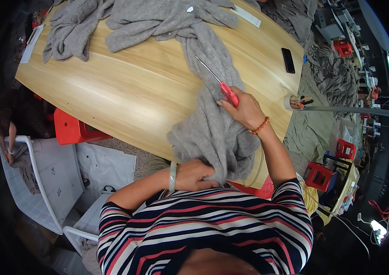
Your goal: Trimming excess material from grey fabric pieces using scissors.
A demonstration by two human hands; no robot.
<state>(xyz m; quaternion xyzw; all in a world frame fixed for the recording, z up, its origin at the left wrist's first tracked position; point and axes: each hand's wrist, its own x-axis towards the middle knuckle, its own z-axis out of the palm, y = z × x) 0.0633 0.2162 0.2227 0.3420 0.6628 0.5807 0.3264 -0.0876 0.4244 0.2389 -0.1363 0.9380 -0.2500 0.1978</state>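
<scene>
A grey knit garment (210, 117) runs down the wooden table (139, 87) to its near edge, bunched in front of my body. My right hand (248, 112) is closed around the red handle of a tool with a long thin metal shaft (228, 93). The shaft points up and to the left over the cloth, and its tip's shape is too small to make out. At the table's near edge, my left hand (192, 175) grips the lower end of the garment, with some fingertips hidden in the folds.
More grey knit garments (144, 20) lie along the far side. A black phone (288, 60) and a cup of small tools (291, 102) sit near the right edge. Lower left are a red stool (73, 128), a white bin (57, 183) and another person's hand (9, 156).
</scene>
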